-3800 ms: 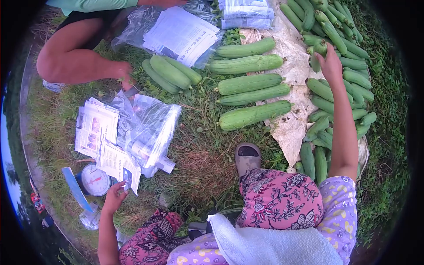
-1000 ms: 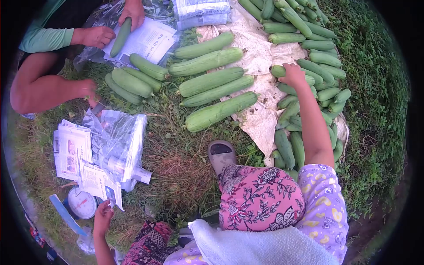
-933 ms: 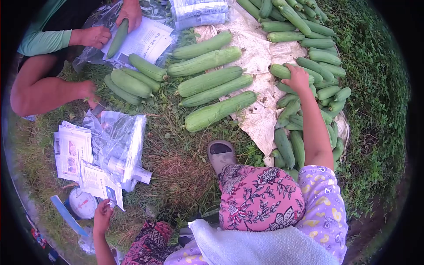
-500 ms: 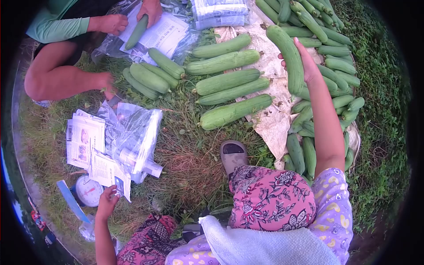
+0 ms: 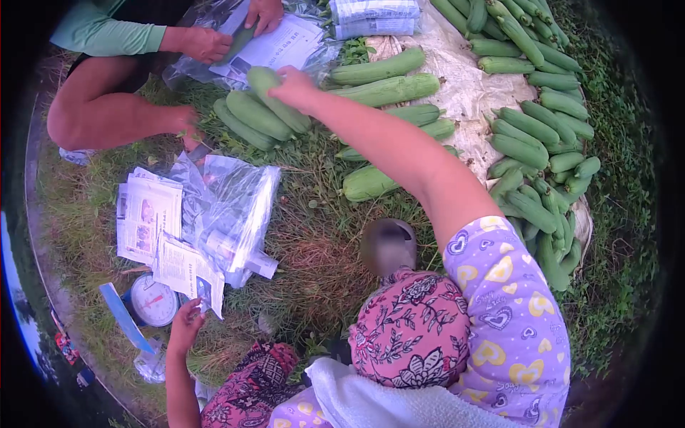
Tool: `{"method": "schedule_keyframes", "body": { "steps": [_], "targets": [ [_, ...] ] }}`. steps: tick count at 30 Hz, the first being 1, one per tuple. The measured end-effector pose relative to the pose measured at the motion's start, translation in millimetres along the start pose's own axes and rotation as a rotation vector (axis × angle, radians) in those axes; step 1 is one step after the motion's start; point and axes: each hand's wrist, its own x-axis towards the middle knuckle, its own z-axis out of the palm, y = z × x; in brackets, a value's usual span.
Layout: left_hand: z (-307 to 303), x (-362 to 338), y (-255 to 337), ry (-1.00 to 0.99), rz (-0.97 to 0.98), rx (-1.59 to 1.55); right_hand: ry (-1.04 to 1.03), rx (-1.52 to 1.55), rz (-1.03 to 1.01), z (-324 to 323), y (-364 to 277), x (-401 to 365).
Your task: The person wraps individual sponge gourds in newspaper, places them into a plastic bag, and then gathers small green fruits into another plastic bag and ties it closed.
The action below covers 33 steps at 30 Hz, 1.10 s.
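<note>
My right hand (image 5: 291,89) is closed round a pale green luffa gourd (image 5: 263,78), at the right side of a small group of luffa gourds (image 5: 244,125) on the grass. More luffa gourds (image 5: 391,88) lie in a row to the right, partly hidden under my right forearm. Low on the left, my left hand (image 5: 187,322) pinches the lower corner of a newspaper sheet (image 5: 187,271). That sheet overlaps a stack of newspaper (image 5: 148,214) and a clear plastic bag (image 5: 250,207).
A dial scale (image 5: 154,301) stands beside my left hand. Across from me, a person's hands (image 5: 208,44) work with a luffa gourd over newspaper and plastic. A pale sheet (image 5: 471,85) bears a large luffa pile (image 5: 524,139). Wrapped bundles (image 5: 376,16) lie at the top.
My right hand has swung left from the pale sheet, carrying its luffa gourd to the small group. The other person's luffa gourd is now mostly covered. My left hand stays at the newspaper.
</note>
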Motion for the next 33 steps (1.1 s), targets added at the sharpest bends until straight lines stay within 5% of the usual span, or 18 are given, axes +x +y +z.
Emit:
{"method": "schedule_keyframes", "body": {
  "steps": [6, 9, 14, 20, 24, 33],
  "targets": [
    [2.0, 0.0, -9.9, -0.049, -0.038, -0.070, -0.161, -0.203, -0.314, -52.6, 6.0, -50.8],
    [4.9, -1.2, -9.5, -0.038, -0.055, -0.133, 0.067, -0.480, -0.473, -150.6, 21.4, -96.6],
    [7.0, -2.7, 3.2, -0.033, -0.046, -0.056, 0.275, -1.228, 0.012, -334.0, 82.2, -168.2],
    [7.1, 3.9, 22.2, -0.030, -0.040, 0.059, 0.497, -1.270, 0.135, -449.0, 132.1, -203.4],
    [8.1, 9.0, 33.8, -0.010, -0.037, 0.086, 0.535, -1.249, 0.134, -455.5, 131.0, -163.2],
    [4.0, 18.6, 23.6, 0.009, -0.025, 0.160, 0.402, -1.529, -0.337, -416.4, 126.9, -67.7]
  ]
}}
